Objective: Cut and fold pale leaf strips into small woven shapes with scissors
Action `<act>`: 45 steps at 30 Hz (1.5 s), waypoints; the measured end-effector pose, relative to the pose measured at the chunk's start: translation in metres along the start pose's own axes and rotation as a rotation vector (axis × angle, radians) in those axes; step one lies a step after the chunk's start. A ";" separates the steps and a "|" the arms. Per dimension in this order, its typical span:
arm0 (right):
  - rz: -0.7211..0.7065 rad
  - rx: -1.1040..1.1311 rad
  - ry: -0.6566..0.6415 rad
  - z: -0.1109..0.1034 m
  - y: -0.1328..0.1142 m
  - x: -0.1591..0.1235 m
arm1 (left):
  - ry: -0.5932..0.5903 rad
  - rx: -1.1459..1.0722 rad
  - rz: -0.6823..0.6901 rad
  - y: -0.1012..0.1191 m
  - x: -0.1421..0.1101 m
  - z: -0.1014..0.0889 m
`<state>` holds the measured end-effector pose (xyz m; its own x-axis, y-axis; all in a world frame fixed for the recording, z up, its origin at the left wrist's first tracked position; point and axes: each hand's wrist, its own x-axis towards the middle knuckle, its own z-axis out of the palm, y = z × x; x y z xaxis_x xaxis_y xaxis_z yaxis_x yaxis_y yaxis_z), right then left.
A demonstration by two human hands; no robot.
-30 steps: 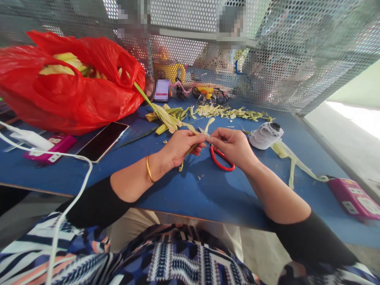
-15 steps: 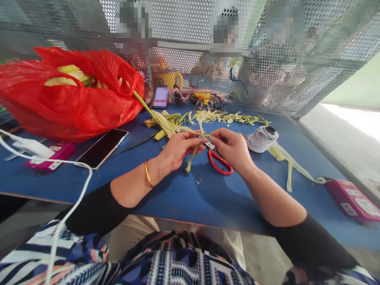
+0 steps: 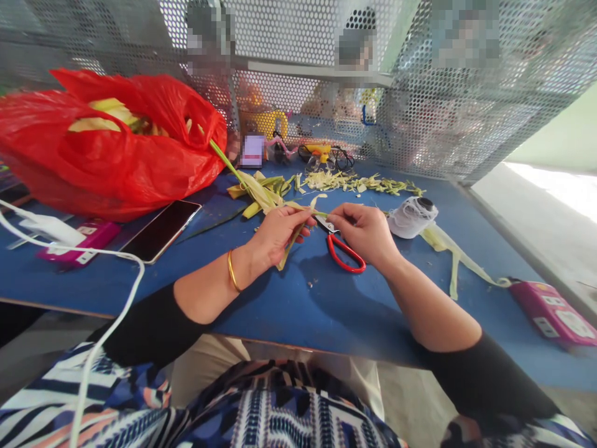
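My left hand (image 3: 285, 235), with a gold bangle at the wrist, pinches pale green husk strips (image 3: 285, 256); one loose end hangs below the fingers and another sticks up above them. Opposite it, my right hand (image 3: 366, 231) pinches the thin green stem (image 3: 321, 214) of the same piece. A short stretch of that stem spans the space between my fingertips. Scissors with red handles (image 3: 346, 256) lie on the table just under my hands, their blades partly hidden. To the right of my right hand lies a spool of white thread (image 3: 412, 219).
A red plastic bag (image 3: 153, 165) of husks stands at left, near a dark phone (image 3: 162, 231) and a purple power strip (image 3: 96, 239). Cut husk bits (image 3: 345, 182) lie behind my hands. Another power strip (image 3: 553, 311) sits at right. A perforated metal screen (image 3: 308, 46) backs the blue table.
My left hand has drawn slightly left, away from the right fingertips, widening the space between them. The hanging husk end has swung left, and the upright end now bends over to the right.
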<state>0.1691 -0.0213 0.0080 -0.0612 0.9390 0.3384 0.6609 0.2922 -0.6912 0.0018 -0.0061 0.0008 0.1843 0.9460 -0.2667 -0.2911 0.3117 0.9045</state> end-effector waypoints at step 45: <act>0.141 0.663 -0.128 0.016 -0.006 -0.004 | -0.194 0.146 0.222 -0.015 0.002 -0.002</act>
<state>0.1534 -0.0239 0.0001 -0.1234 0.9782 0.1669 0.0744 0.1768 -0.9814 0.0045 -0.0086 -0.0138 0.3110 0.9504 -0.0015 -0.2094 0.0700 0.9753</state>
